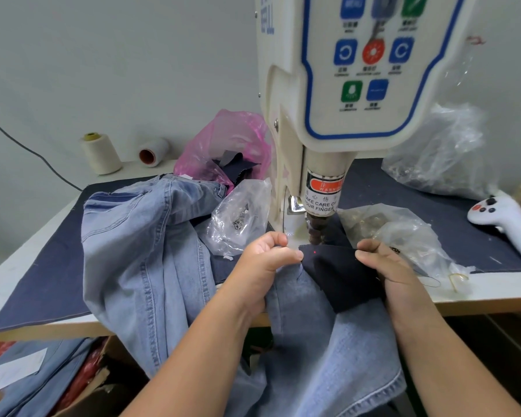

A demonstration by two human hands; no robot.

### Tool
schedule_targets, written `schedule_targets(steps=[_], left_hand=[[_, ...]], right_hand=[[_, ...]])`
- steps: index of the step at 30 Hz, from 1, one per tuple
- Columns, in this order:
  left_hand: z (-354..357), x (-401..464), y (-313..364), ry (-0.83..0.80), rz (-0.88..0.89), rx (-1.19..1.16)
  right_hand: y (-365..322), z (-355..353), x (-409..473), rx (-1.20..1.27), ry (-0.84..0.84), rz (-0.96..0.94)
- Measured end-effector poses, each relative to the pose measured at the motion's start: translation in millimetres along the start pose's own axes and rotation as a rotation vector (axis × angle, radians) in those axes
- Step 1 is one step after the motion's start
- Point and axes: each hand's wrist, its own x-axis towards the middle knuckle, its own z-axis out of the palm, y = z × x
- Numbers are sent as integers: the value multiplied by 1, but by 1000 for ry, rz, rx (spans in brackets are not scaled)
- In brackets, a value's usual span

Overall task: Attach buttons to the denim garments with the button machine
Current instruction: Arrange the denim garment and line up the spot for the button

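The cream button machine (328,115) rises at the centre, its brown punch head (316,231) just above a dark navy fabric piece (340,275). A red laser dot shows on that piece. Light blue denim garments (151,251) lie under it and spill off the table's front edge. My left hand (265,260) pinches the navy piece's left edge together with the denim. On the right edge of the same piece, my right hand (382,263) grips with curled fingers.
A clear bag of metal buttons (238,218) lies left of the machine, more clear bags (403,233) to its right. A pink bag (223,145), two thread cones (101,153) and a white controller (506,221) sit on the navy-covered table (42,281). More denim lies below left.
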Motion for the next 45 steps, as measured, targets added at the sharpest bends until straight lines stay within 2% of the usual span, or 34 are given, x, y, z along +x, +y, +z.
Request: schedule_targets(steps=[23, 45], left_hand=[[3, 2, 14, 19, -40, 180], [-1, 1, 8, 5, -71, 17]], right_hand=[[-3, -1, -3, -28, -39, 31], [-2, -4, 6, -68, 3, 71]])
